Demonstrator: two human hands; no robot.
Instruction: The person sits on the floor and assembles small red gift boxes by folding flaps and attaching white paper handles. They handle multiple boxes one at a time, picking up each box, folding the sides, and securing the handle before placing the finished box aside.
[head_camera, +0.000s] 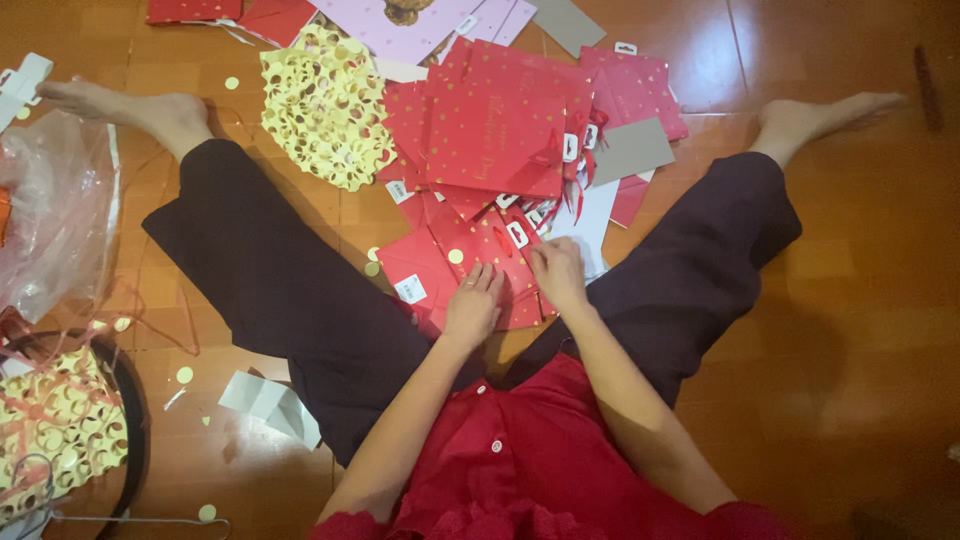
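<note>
Left hand (472, 305) lies flat, fingers spread, pinning the nearest red gift bag (470, 262) on the floor between the legs — likely to steady it. Right hand (557, 273) pinches that bag's right edge. Stack of red bags (495, 135) sits just beyond, in reach.

A heap of flat red gift bags (495, 140) with gold dots fills the upper centre of the frame, spilling down to mid-frame. White rectangular tags (411, 289) sit on several (too small to read). A clear plastic wrapper (50, 220) lies at left edge.
</note>
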